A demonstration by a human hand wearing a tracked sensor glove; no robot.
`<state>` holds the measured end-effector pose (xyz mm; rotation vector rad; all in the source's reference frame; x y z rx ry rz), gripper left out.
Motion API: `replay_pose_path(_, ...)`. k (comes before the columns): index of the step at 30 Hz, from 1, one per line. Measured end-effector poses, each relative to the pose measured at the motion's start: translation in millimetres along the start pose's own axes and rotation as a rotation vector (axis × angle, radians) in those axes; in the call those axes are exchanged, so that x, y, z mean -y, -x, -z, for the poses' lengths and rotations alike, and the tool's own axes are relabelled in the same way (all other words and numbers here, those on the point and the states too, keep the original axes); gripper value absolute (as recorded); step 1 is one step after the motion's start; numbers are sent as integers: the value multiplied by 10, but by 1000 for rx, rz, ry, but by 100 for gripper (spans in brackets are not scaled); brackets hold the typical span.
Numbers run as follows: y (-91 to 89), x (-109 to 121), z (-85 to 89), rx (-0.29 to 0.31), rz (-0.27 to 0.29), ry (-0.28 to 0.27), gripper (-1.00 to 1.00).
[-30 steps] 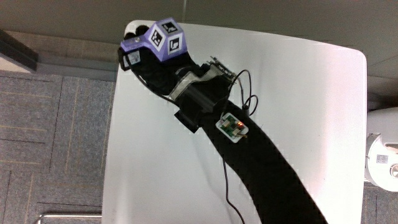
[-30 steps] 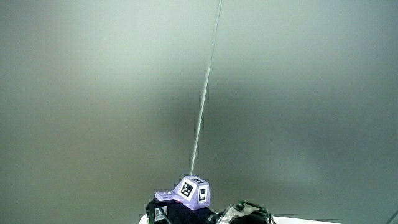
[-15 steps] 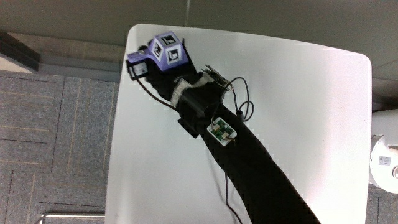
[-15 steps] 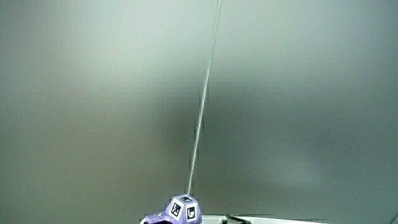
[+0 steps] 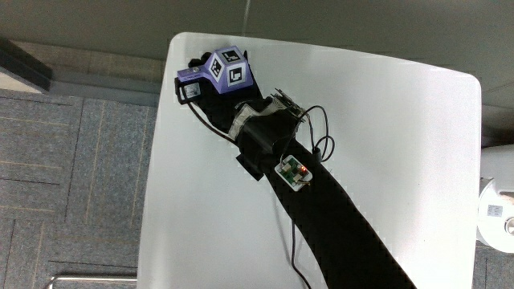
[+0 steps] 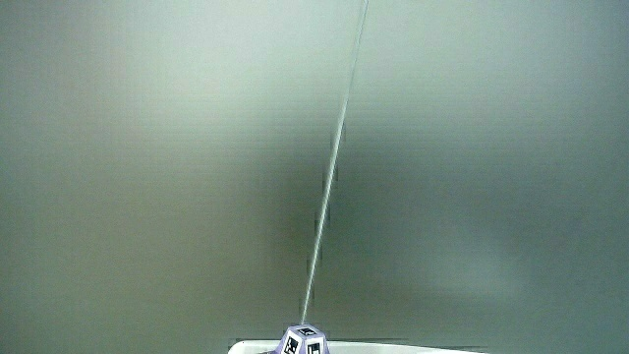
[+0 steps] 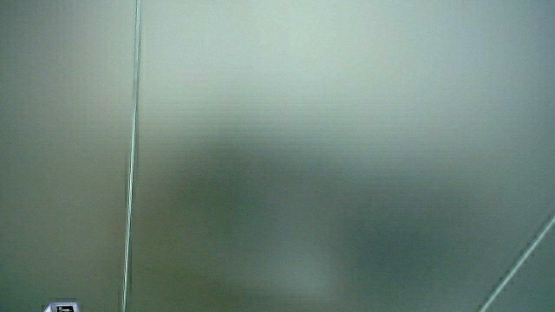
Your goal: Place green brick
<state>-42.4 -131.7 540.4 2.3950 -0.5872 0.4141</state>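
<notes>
My hand [image 5: 218, 84] rests over the white table's [image 5: 385, 144] corner farthest from me; I cannot tell the fingers' state. Both side views show mostly pale wall.

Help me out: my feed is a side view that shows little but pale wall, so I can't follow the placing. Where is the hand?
Observer: In the main view the hand is over the white table, close to one of its corners.
Operator: Can you see the green brick?
Observer: No. No green brick shows in any view. The hand and the forearm cover part of the table, so it could be hidden under them.
Operator: Anything else there?
Observer: A small circuit board with thin wires sits on the forearm.
</notes>
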Motion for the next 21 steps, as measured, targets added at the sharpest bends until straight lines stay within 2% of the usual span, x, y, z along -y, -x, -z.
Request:
replay_pose_path(1,-24,-6,24,-10,-4,4,-62)
replay_pose_path(2,-50,-1,35,1,13,-17,-66)
replay_pose_path(6,-132,28,75,-35,22,-7,-79)
replay_pose_path(8,-122,83,51,-31,27,-25,-86)
replay_pose_path(10,-140,79,85,-51,5,-19,-93)
replay_pose_path(11,-151,81,96,-42,10,-22,-97)
replay_pose_path(12,-164,79,112,-58,10,-12,-100)
replay_pose_path(15,-180,114,106,-45,12,-66,-100)
replay_pose_path(17,-160,155,62,-57,-9,-87,-100)
replay_pose_path(21,-214,135,88,-56,-5,-94,-100)
